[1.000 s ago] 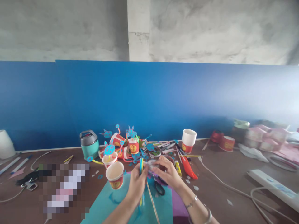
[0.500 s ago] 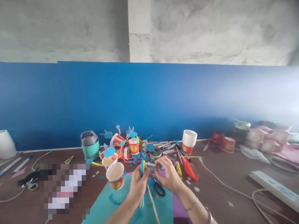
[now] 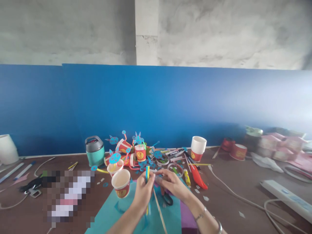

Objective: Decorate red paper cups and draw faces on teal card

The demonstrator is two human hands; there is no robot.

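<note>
My left hand is closed around a yellow and blue straw-like strip, whose ends stick out above and below the fist. Close beside it, my right hand has its fingers pinched near the left fingertips; whatever is between them is too small to make out. Below the hands, a thin wooden stick slants over a teal paper sheet. Partly hidden under my right hand are scissors with a black handle. An open paper cup stands left of my left hand.
Several paper cups with blue cut-out faces crowd the back. A teal lidded jar stands left of them. A glue stick, red pouch-like object and stacked cups lie rightward. A power strip sits far right.
My right hand has shifted slightly left and down, its fingers now lower and nearer my left fingertips. My left hand keeps its hold on the strip.
</note>
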